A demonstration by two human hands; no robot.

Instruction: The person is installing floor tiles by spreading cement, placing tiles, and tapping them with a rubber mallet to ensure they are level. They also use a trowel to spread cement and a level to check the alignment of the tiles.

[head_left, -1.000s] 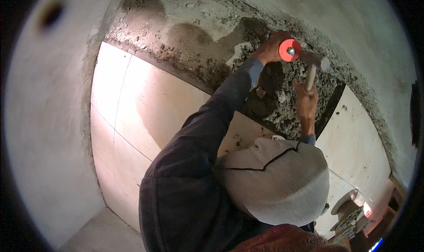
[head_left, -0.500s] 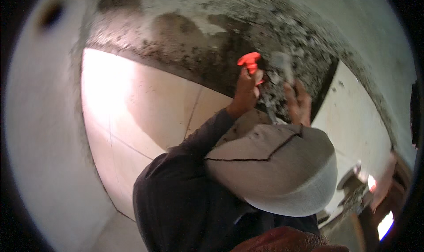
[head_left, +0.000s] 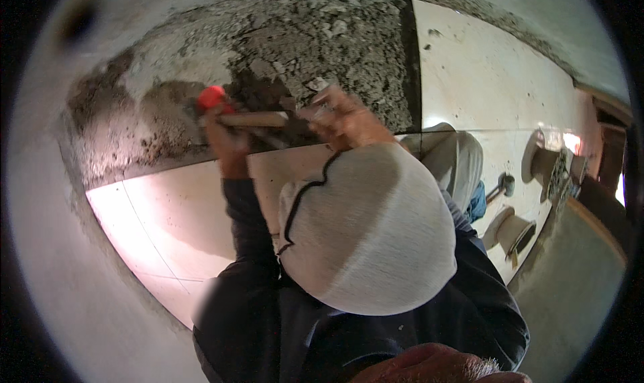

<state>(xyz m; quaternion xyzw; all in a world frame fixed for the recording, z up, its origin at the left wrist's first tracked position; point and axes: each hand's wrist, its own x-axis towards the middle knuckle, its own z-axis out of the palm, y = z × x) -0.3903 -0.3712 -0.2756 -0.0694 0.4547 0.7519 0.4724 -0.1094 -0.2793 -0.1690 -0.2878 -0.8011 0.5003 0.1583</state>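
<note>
My left hand (head_left: pixel 228 138) is closed around a red-handled tool (head_left: pixel 213 98), over the mortar bed (head_left: pixel 355 47) just beyond the white tiles (head_left: pixel 181 208). A pale, straight bar (head_left: pixel 261 119) juts rightward from beside that hand; whether it belongs to the tool I cannot tell. Below the bar a thin grey blade-like part is blurred. My right hand (head_left: pixel 345 118) is over the rough mortar to the right, its fingers smeared by motion. A whitish chunk (head_left: pixel 317 84) shows at its fingertips; whether it is held is unclear. A pale cap (head_left: pixel 369 235) hides part of my right arm.
White tiles (head_left: pixel 483 67) also border the mortar on the right. There lie a hammer-like tool (head_left: pixel 506 183) with a grey head, a spool-shaped object (head_left: pixel 515 232) and another flanged cylinder (head_left: pixel 540 161). Plain walls (head_left: pixel 67 202) enclose the floor. A light-trousered knee (head_left: pixel 446 158) rests near the tile edge.
The view has swung rightward, bringing the hammer-like tool and knee into sight. My left hand, still around the red handle, is farther left from my right hand. The pale bar now shows beside it.
</note>
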